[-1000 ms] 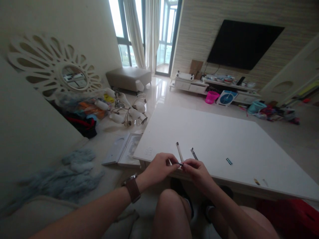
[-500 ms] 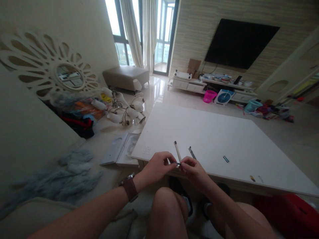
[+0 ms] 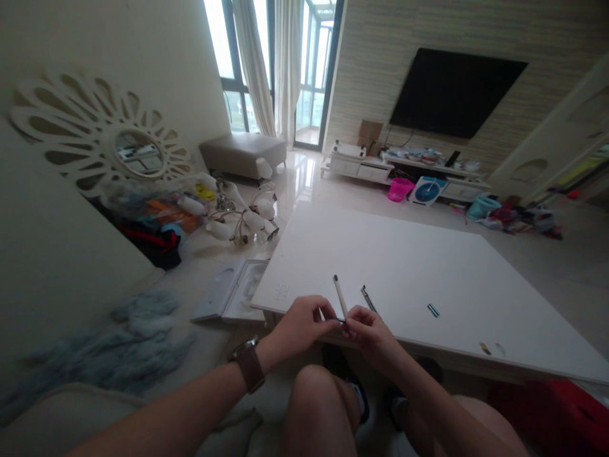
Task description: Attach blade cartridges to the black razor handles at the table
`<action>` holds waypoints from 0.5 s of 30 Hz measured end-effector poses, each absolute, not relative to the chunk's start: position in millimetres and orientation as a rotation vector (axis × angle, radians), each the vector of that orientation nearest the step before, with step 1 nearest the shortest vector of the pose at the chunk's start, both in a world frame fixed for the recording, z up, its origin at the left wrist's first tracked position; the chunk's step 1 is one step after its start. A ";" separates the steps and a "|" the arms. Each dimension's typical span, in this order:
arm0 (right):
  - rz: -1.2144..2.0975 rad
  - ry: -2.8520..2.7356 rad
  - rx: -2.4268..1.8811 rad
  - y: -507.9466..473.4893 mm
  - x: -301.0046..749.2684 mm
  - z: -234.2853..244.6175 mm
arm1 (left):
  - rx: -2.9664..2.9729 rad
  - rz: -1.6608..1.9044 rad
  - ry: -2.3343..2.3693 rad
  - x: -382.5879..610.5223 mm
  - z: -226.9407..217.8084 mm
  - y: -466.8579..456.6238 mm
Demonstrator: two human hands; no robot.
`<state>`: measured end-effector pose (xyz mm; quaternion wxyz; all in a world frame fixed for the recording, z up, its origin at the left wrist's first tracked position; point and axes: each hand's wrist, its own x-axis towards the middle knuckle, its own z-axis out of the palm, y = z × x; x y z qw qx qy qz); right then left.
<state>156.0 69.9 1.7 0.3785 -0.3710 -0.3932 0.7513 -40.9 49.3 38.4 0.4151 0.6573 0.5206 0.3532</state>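
Note:
Between my two hands, at the near edge of the white table (image 3: 404, 260), is a small thin dark piece (image 3: 340, 320), too small to name. My left hand (image 3: 307, 324) pinches its left end with thumb and fingertips. My right hand (image 3: 368, 330) has its fingers closed on the other end. Just beyond my fingers lies a slim pale stick with a dark tip (image 3: 339, 293). A dark, slender metal-looking tool (image 3: 367, 297) lies to its right, its near end behind my right hand. Farther right rests a short dark green bar (image 3: 432, 310).
Two tiny pieces, one dark and yellowish (image 3: 484, 348), lie near the table's right front edge. An open white box (image 3: 231, 289) is on the floor left of the table, with a chandelier (image 3: 242, 216) behind it. A red object (image 3: 547, 416) stands at lower right.
The view has tilted up slightly, so everything sits a little lower. My hands keep their pinch on the dark piece and have come slightly closer together.

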 end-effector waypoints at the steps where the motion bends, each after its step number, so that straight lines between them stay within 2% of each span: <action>1: 1.921 -0.995 -0.948 70.1 155.5 1.2 | 1.654 0.887 1.310 -41.0 38.5 49.4; 15: 1.891 -1.037 -0.987 70.0 154.1 4.1 | 1.664 0.900 1.325 -40.9 39.1 48.5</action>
